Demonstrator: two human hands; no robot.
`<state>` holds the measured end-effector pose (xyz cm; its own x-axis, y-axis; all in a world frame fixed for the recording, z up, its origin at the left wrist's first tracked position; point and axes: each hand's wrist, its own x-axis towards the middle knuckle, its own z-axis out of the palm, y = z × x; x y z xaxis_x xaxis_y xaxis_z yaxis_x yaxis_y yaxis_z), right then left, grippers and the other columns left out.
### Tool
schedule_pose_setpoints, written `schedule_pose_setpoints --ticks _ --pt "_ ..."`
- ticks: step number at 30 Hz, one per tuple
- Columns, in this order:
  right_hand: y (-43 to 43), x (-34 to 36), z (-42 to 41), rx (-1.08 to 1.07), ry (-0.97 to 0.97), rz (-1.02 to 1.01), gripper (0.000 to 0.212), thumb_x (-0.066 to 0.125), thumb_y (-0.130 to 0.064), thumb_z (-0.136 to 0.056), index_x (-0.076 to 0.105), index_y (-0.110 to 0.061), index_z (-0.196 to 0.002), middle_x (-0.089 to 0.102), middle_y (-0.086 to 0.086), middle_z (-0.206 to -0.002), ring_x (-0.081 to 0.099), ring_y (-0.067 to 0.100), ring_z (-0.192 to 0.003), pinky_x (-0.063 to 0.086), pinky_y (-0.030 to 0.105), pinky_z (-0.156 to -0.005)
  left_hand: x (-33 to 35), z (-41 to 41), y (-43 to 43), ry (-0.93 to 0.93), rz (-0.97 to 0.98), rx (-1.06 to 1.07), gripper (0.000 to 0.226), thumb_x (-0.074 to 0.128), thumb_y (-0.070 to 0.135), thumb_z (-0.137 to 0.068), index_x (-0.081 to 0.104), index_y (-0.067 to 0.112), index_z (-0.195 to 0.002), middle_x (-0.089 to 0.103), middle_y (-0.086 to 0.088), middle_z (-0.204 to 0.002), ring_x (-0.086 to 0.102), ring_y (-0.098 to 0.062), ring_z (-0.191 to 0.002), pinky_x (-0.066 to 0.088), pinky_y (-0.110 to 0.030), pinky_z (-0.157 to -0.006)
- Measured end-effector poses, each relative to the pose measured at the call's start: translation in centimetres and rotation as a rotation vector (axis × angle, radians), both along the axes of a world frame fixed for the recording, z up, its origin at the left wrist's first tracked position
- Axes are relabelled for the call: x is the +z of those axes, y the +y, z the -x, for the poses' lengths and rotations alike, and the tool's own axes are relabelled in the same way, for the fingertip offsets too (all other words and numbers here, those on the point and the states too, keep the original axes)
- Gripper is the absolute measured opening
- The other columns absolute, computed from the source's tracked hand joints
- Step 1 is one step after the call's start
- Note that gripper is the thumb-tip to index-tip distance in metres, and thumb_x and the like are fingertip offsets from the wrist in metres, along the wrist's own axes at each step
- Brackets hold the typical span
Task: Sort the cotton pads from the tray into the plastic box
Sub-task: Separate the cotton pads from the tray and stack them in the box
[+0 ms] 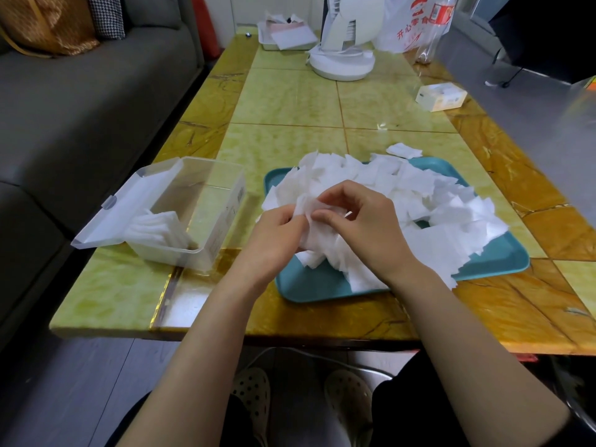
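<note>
Two forearms [206,337] cross the desk [290,101] edge; the left hand [274,235] and right hand [366,229] meet over the teal tray [309,287], each in a narrow grip pinching a bunch of cotton pads [314,238] above the heap [451,214]. Left of the tray, the open plastic box [211,235] holds a short stack [158,227].

tray [309,285] middle beneath heaped cotton pads [419,201]

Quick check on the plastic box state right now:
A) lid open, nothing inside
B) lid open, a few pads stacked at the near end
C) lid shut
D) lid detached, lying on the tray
B: the plastic box has its lid swung open to the left, and a small stack of cotton pads stands at its near end; the rest of the box is bare.
</note>
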<state>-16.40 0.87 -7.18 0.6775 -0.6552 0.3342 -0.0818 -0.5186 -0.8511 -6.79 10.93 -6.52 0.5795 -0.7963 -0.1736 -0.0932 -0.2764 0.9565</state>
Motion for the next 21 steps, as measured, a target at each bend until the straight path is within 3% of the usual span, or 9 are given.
schedule_pose_setpoints --ticks 4,7,10,14,18,21 --pt "-0.1 -0.1 -0.1 -0.027 -0.016 -0.007 0.016 0.074 -0.009 -0.077 0.063 -0.02 -0.082 0.061 -0.019 -0.076 0.057 -0.012 -0.074 0.039 0.004 -0.065 0.0 0.2 -0.4 0.073 -0.002 0.068 0.026 0.041 0.012 -0.09 0.059 -0.006 -0.086 0.061 -0.017 -0.091 0.059 -0.026 -0.09 0.047 -0.057 -0.095" --pt "0.0 -0.1 -0.1 -0.045 -0.017 -0.025 0.014 0.073 -0.011 -0.078 0.063 -0.02 -0.081 0.062 -0.018 -0.075 0.057 -0.009 -0.072 0.04 0.005 -0.066 0.0 0.3 -0.7 0.203 0.025 0.098 0.035 0.043 0.032 -0.1 0.067 0.022 -0.076 0.071 -0.007 -0.085 0.067 -0.02 -0.087 0.053 -0.045 -0.09" --pt "0.1 -0.1 -0.1 -0.04 -0.02 -0.047 0.011 0.07 -0.011 -0.081 0.063 -0.019 -0.082 0.063 -0.016 -0.075 0.057 -0.006 -0.071 0.041 0.006 -0.066 -0.4 0.3 -0.3 -0.044 0.027 -0.015 0.035 0.055 0.047 -0.089 0.071 0.016 -0.09 0.072 -0.007 -0.087 0.068 -0.022 -0.089 0.054 -0.042 -0.086" --pt "0.0 -0.3 -0.2 -0.08 -0.008 -0.009 0.008 0.062 -0.012 -0.088 0.062 -0.02 -0.089 0.062 -0.016 -0.081 0.058 -0.001 -0.078 0.047 0.012 -0.068 -1.1 -0.3 -0.1 -0.307 0.012 0.067 0.024 0.053 0.016 -0.092 0.06 -0.006 -0.083 0.051 -0.005 -0.067 0.045 -0.015 -0.063 0.036 -0.027 -0.059" --pt "-0.9 -0.9 0.2 -0.067 0.236 0.093 0.006 0.063 -0.016 -0.087 0.063 -0.018 -0.093 0.061 -0.011 -0.084 0.057 0.004 -0.079 0.045 0.011 -0.073 -1.0 -0.9 0.2 -0.321 0.07 0.224 0.019 0.052 0.012 -0.093 0.063 -0.003 -0.089 0.061 -0.015 -0.079 0.048 -0.013 -0.068 0.034 -0.017 -0.053" --pt "-0.7 -1.5 0.6 0.112 0.597 0.205 0.03 0.069 -0.032 -0.081 0.061 -0.021 -0.108 0.06 -0.006 -0.104 0.055 0.012 -0.094 0.046 0.029 -0.085 -0.7 -1.3 0.3 -0.351 0.095 0.305 0.015 0.053 0.012 -0.092 0.065 0.003 -0.09 0.059 -0.001 -0.072 0.047 -0.006 -0.063 0.035 -0.012 -0.052"
